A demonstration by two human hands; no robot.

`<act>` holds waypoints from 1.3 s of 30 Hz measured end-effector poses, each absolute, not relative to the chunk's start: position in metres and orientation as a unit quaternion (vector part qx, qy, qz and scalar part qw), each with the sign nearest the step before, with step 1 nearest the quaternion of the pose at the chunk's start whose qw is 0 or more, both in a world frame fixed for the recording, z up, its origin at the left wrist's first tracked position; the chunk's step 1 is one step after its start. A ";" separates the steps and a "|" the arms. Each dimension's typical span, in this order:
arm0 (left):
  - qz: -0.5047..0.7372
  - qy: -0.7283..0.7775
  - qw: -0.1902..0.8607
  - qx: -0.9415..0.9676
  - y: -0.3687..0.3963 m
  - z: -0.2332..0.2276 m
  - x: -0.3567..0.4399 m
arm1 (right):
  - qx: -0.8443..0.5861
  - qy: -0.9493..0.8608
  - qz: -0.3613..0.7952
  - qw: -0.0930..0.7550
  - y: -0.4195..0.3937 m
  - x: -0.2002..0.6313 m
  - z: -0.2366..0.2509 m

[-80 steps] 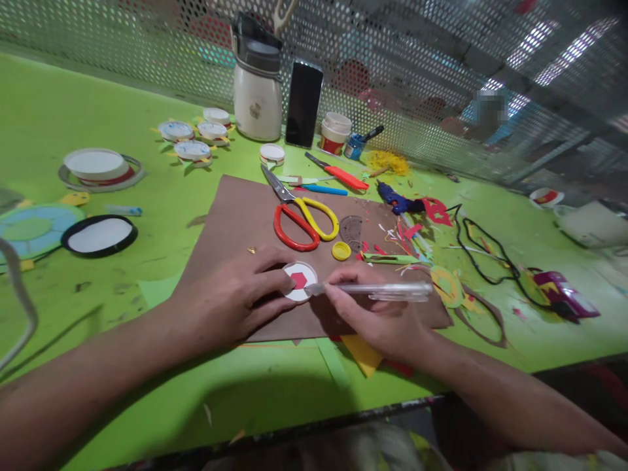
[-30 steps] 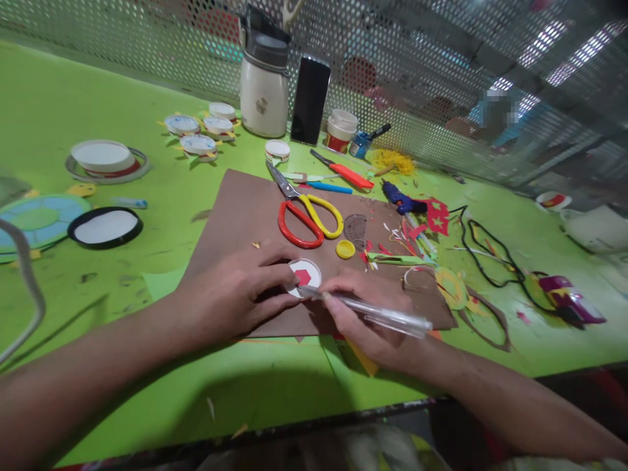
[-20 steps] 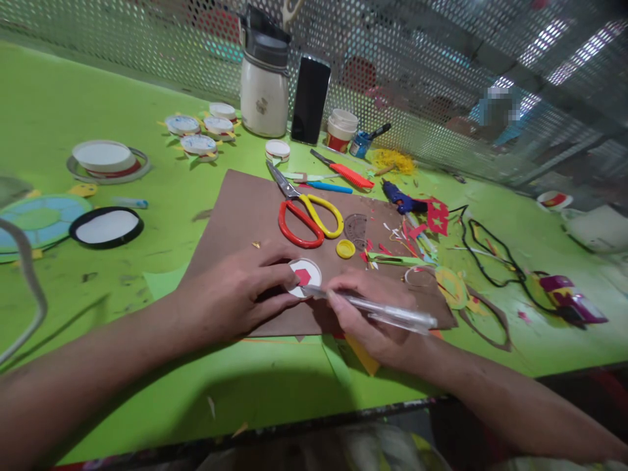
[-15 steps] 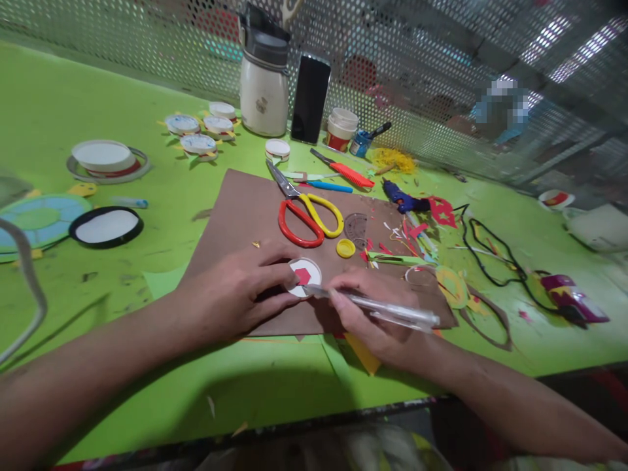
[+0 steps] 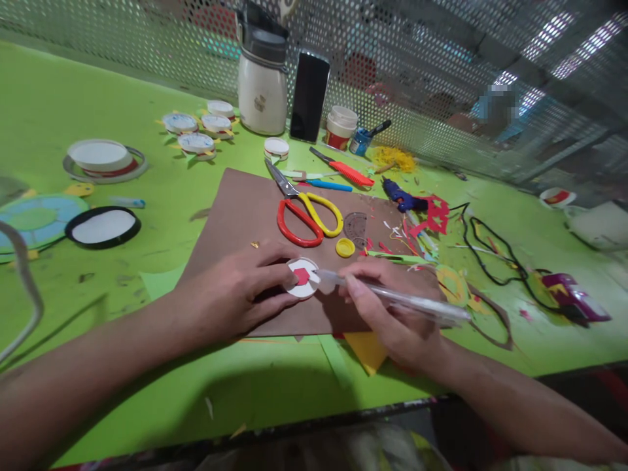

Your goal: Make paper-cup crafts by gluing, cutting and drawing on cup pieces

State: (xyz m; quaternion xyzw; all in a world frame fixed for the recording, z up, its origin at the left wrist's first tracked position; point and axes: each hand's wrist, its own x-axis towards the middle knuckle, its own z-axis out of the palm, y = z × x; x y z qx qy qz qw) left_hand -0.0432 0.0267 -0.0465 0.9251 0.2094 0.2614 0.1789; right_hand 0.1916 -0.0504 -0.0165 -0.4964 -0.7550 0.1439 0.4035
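**Inspector:** Head view, lower centre of the frame. What is each hand doing?

**Assistant:** The left hand [image 5: 235, 291] lies flat on the brown card sheet [image 5: 240, 209], fingers spread and loosely curled. Thumb and forefinger pinch the edge of a white disc [image 5: 303, 278] that bears a red cut-out, apparently to pin it against sliding. The disc sits on the sheet's near portion, at frame centre.

**Inspector:** And the other?

**Assistant:** The right hand [image 5: 392, 314] is closed around a clear pen [image 5: 397, 299] in a writing grip. The tip meets the disc's right edge and the barrel trails toward the right of the frame. The heel of the hand rests on the sheet, likely for steadiness.

**Inspector:** Surroundings?

**Assistant:** The red-and-yellow scissors [image 5: 307, 216] lie just above the disc, with a yellow cap [image 5: 345, 247] and a small protractor [image 5: 355, 226] beside them. A blue glue gun [image 5: 400, 196] sits right of centre among red scraps. At upper centre, a cream flask [image 5: 261, 85] and a black phone [image 5: 309, 97] stand against the mesh wall. Finished discs lie at upper left on the green table [image 5: 73, 98].
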 end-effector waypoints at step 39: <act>0.273 0.204 0.161 0.926 0.027 -0.048 -0.045 | -0.466 -0.792 0.149 0.365 -0.041 0.191 -0.021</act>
